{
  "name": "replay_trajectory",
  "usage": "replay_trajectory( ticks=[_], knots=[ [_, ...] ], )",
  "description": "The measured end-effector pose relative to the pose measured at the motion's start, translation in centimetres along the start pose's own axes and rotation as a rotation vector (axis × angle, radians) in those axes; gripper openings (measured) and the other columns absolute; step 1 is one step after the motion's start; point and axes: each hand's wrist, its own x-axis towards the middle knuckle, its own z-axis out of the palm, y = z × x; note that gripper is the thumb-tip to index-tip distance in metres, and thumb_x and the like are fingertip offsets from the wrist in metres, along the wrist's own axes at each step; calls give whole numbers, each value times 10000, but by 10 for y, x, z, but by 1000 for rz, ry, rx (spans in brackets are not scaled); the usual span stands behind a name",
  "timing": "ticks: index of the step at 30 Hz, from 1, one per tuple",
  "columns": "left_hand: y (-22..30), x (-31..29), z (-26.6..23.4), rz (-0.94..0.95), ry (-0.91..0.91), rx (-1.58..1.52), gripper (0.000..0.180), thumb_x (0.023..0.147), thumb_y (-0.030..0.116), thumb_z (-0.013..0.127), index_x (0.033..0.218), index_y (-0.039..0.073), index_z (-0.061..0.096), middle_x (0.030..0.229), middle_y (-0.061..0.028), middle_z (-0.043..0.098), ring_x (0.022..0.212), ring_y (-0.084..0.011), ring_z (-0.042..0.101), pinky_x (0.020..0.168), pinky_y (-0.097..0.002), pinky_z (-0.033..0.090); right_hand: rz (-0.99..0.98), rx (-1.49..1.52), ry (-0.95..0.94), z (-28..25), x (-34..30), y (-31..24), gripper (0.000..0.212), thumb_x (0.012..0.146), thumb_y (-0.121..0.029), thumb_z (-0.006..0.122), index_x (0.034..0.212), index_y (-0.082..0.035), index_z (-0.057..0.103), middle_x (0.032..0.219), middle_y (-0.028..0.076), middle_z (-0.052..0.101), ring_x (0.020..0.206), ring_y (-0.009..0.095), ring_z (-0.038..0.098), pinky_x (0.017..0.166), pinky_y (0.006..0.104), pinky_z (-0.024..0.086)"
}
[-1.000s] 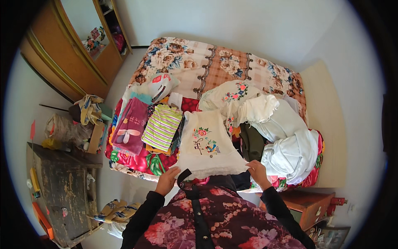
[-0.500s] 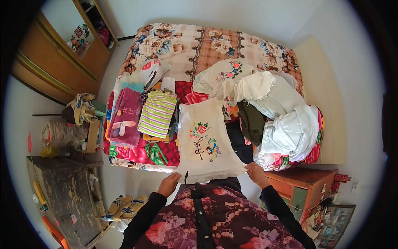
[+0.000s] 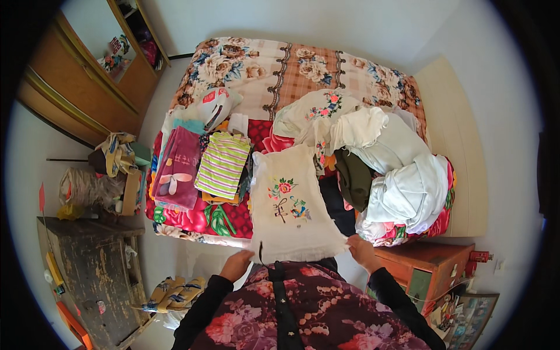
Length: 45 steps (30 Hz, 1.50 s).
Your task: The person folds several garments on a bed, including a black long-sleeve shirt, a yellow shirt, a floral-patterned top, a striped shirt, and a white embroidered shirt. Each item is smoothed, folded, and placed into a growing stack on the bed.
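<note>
A white embroidered cloth [image 3: 274,233] lies spread over the front edge of the bed, with coloured flowers, a bird and dark stitching on it. By its near left corner my left hand [image 3: 237,265] pinches it, next to a thin black strip. My right hand [image 3: 363,254] grips the near right corner. Between the hands the near edge hangs fairly taut above my lap. To the left of the cloth sit a folded green-striped garment [image 3: 221,165] and a folded maroon towel [image 3: 178,169]. On the right lies a loose heap of pale fabric [image 3: 402,192] with a dark olive garment [image 3: 353,179] beside it.
The bed [image 3: 256,76] has a floral cover. A white plastic bag [image 3: 217,104] rests behind the folded stacks. A worn dark cabinet [image 3: 93,274] stands at left, a reddish wooden desk [image 3: 431,256] at right, and a wardrobe [image 3: 81,76] at far left.
The cloth's near edge has shifted very slightly toward me, with both hands still holding its corners. The whole view has tilted a little; the stacks and heap stay put.
</note>
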Motion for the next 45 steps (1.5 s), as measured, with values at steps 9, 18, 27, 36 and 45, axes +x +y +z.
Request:
replay_trajectory(
  ticks=[9, 18, 27, 36, 45],
  knots=[
    [-7, 7, 6, -66, -53, -128, 207, 828, 111, 598, 1013, 20, 616, 926, -177, 628, 867, -377, 588, 760, -419, 478, 202, -56, -251, -6, 13, 17, 127, 824, -142, 532, 903, -94, 619, 792, 143, 649, 767, 346, 627, 678, 454, 487],
    [-2, 22, 11, -207, -86, -125, 202, 873, 201, 561, 906, 18, 639, 762, -187, 621, 753, -368, 600, 666, -420, 469, 55, 52, -258, -11, 39, 36, 142, 812, -179, 566, 868, -74, 644, 798, 145, 651, 771, 348, 623, 677, 432, 482],
    [-32, 59, 18, -224, -227, -24, 232, 875, 245, 548, 809, 35, 619, 646, -149, 602, 633, -314, 610, 605, -410, 459, 15, 112, -436, -11, 87, 59, 199, 838, -235, 548, 814, -61, 640, 773, 156, 639, 769, 350, 621, 678, 433, 487],
    [-88, 199, -4, -188, 261, 113, 215, 875, 179, 507, 777, -3, 567, 736, -183, 595, 687, -362, 590, 615, -445, 446, -13, 269, -81, 15, 232, 99, 153, 781, -151, 584, 846, -19, 623, 742, 177, 605, 750, 360, 603, 676, 417, 478],
    [-95, 189, 62, -400, 70, 165, 276, 860, 187, 530, 1064, 6, 571, 1046, -205, 585, 986, -381, 559, 831, -447, 452, 57, 314, 5, 92, 262, 140, 191, 730, -124, 616, 897, -30, 621, 789, 166, 600, 781, 350, 596, 690, 416, 474]
  ],
)
